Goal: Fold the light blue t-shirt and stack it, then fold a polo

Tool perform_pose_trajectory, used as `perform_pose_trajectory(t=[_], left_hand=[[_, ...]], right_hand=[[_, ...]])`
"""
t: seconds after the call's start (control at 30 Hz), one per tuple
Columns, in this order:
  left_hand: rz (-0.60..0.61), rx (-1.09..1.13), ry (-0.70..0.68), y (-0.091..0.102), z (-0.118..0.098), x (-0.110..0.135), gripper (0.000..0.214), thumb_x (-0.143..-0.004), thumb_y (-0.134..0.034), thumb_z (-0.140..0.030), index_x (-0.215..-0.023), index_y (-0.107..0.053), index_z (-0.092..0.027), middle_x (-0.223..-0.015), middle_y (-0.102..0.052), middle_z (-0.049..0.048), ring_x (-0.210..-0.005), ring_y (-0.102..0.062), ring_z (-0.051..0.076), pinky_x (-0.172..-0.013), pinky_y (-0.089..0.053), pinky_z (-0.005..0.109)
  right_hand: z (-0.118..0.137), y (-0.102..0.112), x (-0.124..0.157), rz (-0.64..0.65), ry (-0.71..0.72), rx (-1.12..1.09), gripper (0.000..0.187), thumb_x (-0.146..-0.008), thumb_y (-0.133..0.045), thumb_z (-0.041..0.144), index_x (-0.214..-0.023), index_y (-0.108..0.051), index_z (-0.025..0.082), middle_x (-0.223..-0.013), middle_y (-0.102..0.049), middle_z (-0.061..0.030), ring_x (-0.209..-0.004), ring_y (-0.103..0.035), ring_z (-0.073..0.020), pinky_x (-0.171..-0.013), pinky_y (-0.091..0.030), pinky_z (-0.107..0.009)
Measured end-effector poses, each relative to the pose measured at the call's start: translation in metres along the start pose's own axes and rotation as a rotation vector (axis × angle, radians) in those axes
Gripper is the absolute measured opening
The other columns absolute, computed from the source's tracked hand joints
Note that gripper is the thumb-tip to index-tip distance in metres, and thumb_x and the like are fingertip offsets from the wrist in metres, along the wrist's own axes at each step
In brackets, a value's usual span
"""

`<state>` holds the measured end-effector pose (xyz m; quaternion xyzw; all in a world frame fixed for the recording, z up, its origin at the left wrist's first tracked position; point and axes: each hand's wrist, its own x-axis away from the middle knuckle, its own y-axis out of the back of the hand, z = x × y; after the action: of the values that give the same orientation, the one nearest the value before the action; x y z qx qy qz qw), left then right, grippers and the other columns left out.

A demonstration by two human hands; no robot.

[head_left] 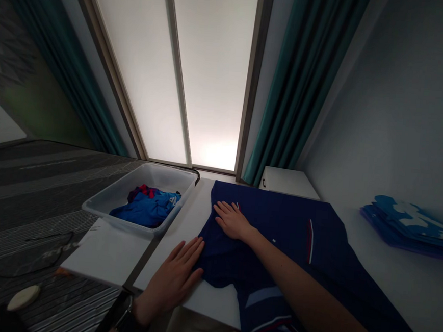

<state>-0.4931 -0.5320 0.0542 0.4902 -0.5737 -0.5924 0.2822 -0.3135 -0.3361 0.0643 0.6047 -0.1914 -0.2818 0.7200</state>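
Teal curtains [305, 75] hang beside a lit window above a white bench [418, 299]. At the bench's far left corner sits a translucent plastic tub [104, 197] holding crumpled blue clothing [147, 209], and a stack of folded blue garments [401, 226] lies toward the right edge. A navy polo shirt [295, 243] lies spread across the middle, reaching the near edge. The work in hand appears to be smoothing it flat, and the rumpled part near the hands seems to call for more flattening. The left hand [170, 279] lies open on the bench, its fingers [190, 250] extended and reaching the shirt's edge. The right hand [232, 220] presses flat on the shirt, its fingers [223, 209] slightly spread. Neither hand grips anything.
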Motion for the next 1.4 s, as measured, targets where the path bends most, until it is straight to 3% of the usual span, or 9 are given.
perform_pose_trajectory(t=[0.13,0.3,0.4,0.5,0.67,0.83,1.13,1.27,1.4], left_hand=[[-0.058,0.12,0.086,0.006,0.009,-0.007,0.054,-0.101,-0.035,-0.032,-0.153,-0.021,-0.025,-0.151,-0.04,0.0064,-0.136,-0.041,0.019,-0.113,-0.036,0.04],[-0.105,0.17,0.058,0.016,0.018,-0.041,0.05,-0.1,-0.037,-0.036,-0.149,-0.033,-0.024,-0.149,-0.043,0.0059,-0.137,-0.04,0.021,-0.113,-0.035,0.042],[-0.086,0.152,0.027,0.015,0.008,-0.072,0.051,-0.101,-0.034,-0.037,-0.148,-0.034,-0.02,-0.15,-0.041,0.008,-0.138,-0.038,0.022,-0.114,-0.034,0.043],[0.002,0.092,-0.016,0.008,-0.015,-0.101,0.053,-0.1,-0.033,-0.04,-0.149,-0.033,-0.017,-0.153,-0.035,0.0096,-0.141,-0.033,0.023,-0.115,-0.031,0.044],[0.095,0.023,-0.145,-0.016,-0.05,-0.127,0.054,-0.1,-0.032,-0.044,-0.15,-0.029,-0.022,-0.156,-0.027,0.0068,-0.144,-0.026,0.022,-0.117,-0.026,0.045],[0.109,0.028,-0.235,-0.036,-0.051,-0.126,0.057,-0.099,-0.034,-0.049,-0.151,-0.026,-0.028,-0.157,-0.028,0.0049,-0.144,-0.027,0.023,-0.117,-0.024,0.046],[0.095,0.024,-0.251,-0.039,-0.045,-0.124,0.057,-0.1,-0.033,-0.048,-0.152,-0.019,-0.031,-0.157,-0.026,0.0023,-0.144,-0.027,0.022,-0.117,-0.024,0.045],[0.096,0.029,-0.246,-0.039,-0.047,-0.123,0.058,-0.099,-0.033,-0.049,-0.153,-0.02,-0.03,-0.158,-0.026,0.0031,-0.144,-0.026,0.023,-0.118,-0.022,0.046],[0.124,0.037,-0.244,-0.035,-0.049,-0.124,0.061,-0.098,-0.034,-0.053,-0.152,-0.021,-0.028,-0.158,-0.025,0.0039,-0.144,-0.025,0.024,-0.118,-0.021,0.047]], right_hand=[[-0.031,0.022,0.021,-0.037,-0.052,-0.056,0.053,-0.099,-0.028,0.033,-0.149,-0.032,0.016,-0.156,-0.029,-0.0098,-0.145,-0.022,-0.0203,-0.117,-0.017,-0.046],[-0.095,0.06,0.084,-0.017,-0.19,-0.119,0.051,-0.097,-0.03,0.029,-0.146,-0.038,0.016,-0.151,-0.039,-0.0096,-0.14,-0.034,-0.0193,-0.116,-0.025,-0.043],[-0.124,0.074,0.132,-0.039,-0.313,-0.105,0.051,-0.096,-0.03,0.028,-0.143,-0.043,0.015,-0.148,-0.044,-0.0092,-0.138,-0.037,-0.0196,-0.116,-0.026,-0.041],[-0.139,0.072,0.173,-0.037,-0.398,-0.046,0.053,-0.095,-0.029,0.028,-0.143,-0.043,0.013,-0.149,-0.042,-0.0113,-0.139,-0.036,-0.0219,-0.115,-0.027,-0.042],[-0.137,0.047,0.21,-0.001,-0.547,0.132,0.061,-0.095,-0.028,0.042,-0.148,-0.035,0.011,-0.156,-0.028,-0.0123,-0.144,-0.024,-0.0245,-0.116,-0.02,-0.047],[-0.128,0.026,0.215,-0.014,-0.673,0.167,0.067,-0.097,-0.018,0.049,-0.151,-0.026,0.011,-0.159,-0.019,-0.008,-0.147,-0.012,-0.021,-0.119,-0.011,-0.045],[-0.125,0.029,0.217,-0.079,-0.66,0.155,0.068,-0.097,-0.016,0.049,-0.151,-0.025,0.008,-0.159,-0.019,-0.0081,-0.147,-0.013,-0.0198,-0.119,-0.01,-0.043],[-0.109,0.036,0.215,-0.157,-0.544,0.194,0.067,-0.098,-0.017,0.049,-0.151,-0.025,0.01,-0.159,-0.02,-0.0077,-0.147,-0.012,-0.0186,-0.12,-0.005,-0.042],[-0.09,0.031,0.21,-0.106,-0.504,0.171,0.075,-0.096,-0.017,0.059,-0.152,-0.024,0.01,-0.159,-0.019,-0.0094,-0.147,-0.011,-0.0207,-0.119,-0.006,-0.043]])
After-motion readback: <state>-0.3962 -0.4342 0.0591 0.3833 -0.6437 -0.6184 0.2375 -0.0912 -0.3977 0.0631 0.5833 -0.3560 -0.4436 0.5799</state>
